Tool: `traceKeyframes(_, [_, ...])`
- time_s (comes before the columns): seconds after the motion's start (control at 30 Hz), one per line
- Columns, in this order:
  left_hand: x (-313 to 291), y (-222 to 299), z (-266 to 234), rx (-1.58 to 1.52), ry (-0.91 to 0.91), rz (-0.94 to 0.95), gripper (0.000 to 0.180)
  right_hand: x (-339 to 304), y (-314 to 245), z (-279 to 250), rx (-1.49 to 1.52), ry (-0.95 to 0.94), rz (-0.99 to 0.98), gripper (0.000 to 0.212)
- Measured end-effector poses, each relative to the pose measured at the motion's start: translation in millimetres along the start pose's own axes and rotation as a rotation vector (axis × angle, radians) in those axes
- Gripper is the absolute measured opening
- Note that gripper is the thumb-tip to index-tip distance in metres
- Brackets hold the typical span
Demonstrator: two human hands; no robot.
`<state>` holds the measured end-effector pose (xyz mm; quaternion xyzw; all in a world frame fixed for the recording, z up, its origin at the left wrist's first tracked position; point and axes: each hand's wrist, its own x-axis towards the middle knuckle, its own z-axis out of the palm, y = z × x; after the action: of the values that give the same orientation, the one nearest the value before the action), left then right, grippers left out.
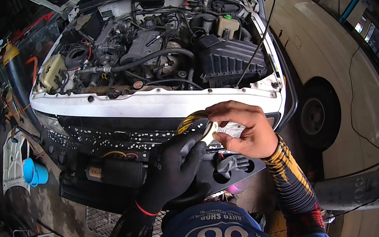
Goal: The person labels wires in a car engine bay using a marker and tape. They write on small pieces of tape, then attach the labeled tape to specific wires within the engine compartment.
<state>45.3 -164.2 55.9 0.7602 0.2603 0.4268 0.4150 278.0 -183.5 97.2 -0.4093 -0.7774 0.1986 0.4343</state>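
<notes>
The yellow-and-black roll (191,119), seemingly tape, is at one o'clock from the gloved left hand (174,162), whose grip is curled firmly around it. The bare right hand (249,131), at four o'clock of the roll, has thumb and fingertips slightly parted by its pale rim; whether they clamp, I cannot tell. Work seems early: no detached strip is visible.

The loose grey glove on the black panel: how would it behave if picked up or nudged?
The glove would probably hang floppy, since it lies slack and creased. It is likely light, with no hand filling it. Pushed along the black panel, it would more likely bunch up than roll.
</notes>
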Motion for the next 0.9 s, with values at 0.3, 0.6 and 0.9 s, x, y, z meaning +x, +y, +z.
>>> traceKeyframes(0.3, [3.6,-7.8,-3.3,0.022,-0.005,-0.011,0.024,2.7,5.5,5.2,-0.07,-0.003,-0.004,0.033])
traceKeyframes(0.6, [1.1,-21.5,-6.3,0.04,-0.046,-0.065,0.021,5.5,7.5,14.0,-0.035,0.005,0.044,0.031])
traceKeyframes(0.9, [-0.8,-28.1,-6.7,0.002,-0.025,-0.051,0.018,4.5,13.8,26.3,-0.093,0.024,0.005,0.031])
